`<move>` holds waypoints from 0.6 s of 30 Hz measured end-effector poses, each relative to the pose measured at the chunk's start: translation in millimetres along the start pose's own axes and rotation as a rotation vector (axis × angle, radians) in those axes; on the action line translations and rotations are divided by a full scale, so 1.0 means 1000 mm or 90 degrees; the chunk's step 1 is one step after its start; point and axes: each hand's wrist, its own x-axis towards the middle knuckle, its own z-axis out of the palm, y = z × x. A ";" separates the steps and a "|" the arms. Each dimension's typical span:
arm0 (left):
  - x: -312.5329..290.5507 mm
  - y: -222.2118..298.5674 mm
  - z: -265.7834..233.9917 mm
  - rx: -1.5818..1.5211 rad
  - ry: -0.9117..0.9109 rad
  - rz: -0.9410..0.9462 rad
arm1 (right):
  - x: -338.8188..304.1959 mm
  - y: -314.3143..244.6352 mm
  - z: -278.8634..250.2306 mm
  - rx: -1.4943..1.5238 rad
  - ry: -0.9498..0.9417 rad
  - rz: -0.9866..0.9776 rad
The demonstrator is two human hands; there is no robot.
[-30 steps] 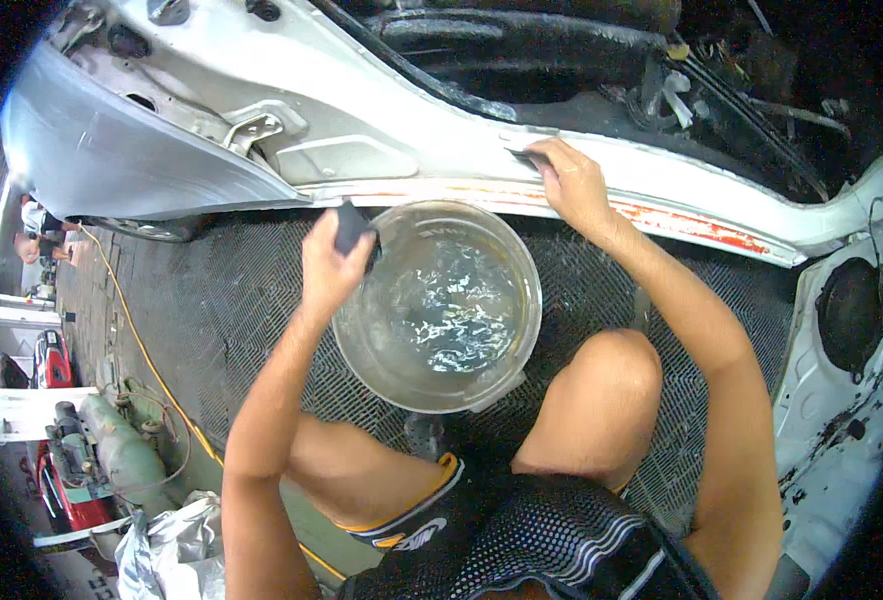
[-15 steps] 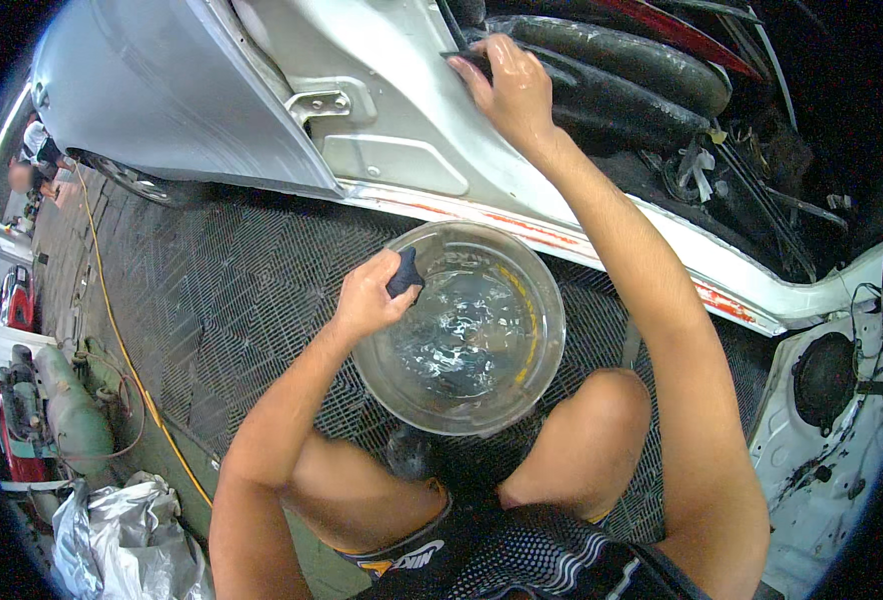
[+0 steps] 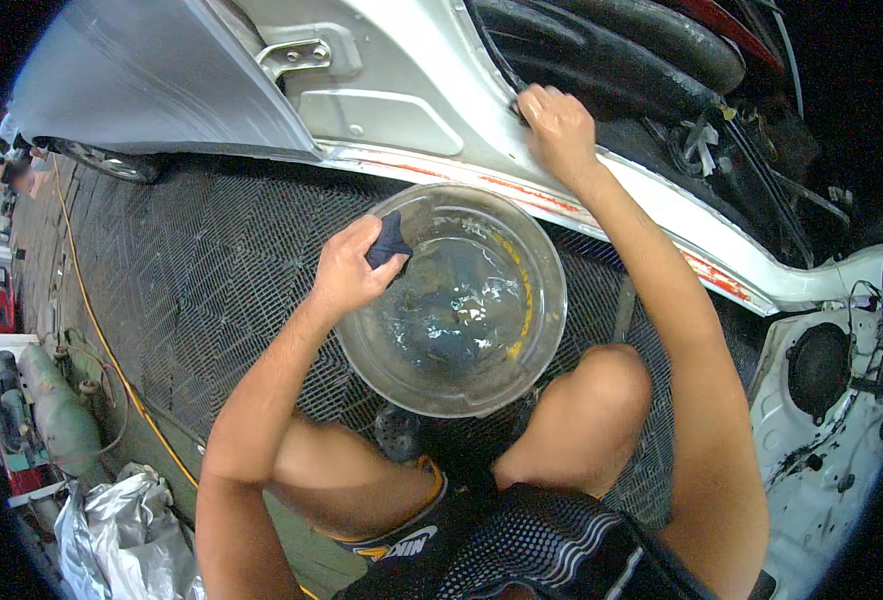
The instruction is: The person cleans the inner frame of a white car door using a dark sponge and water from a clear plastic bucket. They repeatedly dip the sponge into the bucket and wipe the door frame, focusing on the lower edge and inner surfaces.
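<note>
My left hand (image 3: 350, 265) is closed round a folded dark blue cloth (image 3: 389, 241), held over the left rim of a round, clear basin (image 3: 357, 345). Shallow water (image 3: 452, 300) in the basin catches the light. Reaching up and forward, my right hand (image 3: 560, 128) presses curled fingers onto the edge of the white door frame (image 3: 482, 125) of a car. A bit of dark, thin material (image 3: 518, 106) shows at those fingertips; most of it is hidden under them. Red-orange patches (image 3: 532, 192) run along the white sill below.
A silver car door (image 3: 162, 90) stands at the upper left. To the right lies a white door shell (image 3: 822, 440) with a black speaker. A yellow hose (image 3: 87, 290), a green compressor tank (image 3: 57, 400) and silver sheeting (image 3: 132, 540) are on the left. Another person (image 3: 12, 170) is far off.
My right hand has slid down the door frame edge, toward the sill. My left hand has shifted slightly left and up with the cloth. The whole view has tilted a little.
</note>
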 end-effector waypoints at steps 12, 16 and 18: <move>0.018 0.017 0.022 -0.070 -0.268 -0.220 | -0.088 -0.007 -0.028 0.130 0.121 0.064; 0.018 0.032 0.082 -0.048 -0.654 -0.235 | -0.079 -0.028 0.002 0.197 0.058 0.058; 0.033 0.049 0.121 0.035 -0.815 -0.241 | -0.086 -0.026 0.005 0.202 0.011 0.087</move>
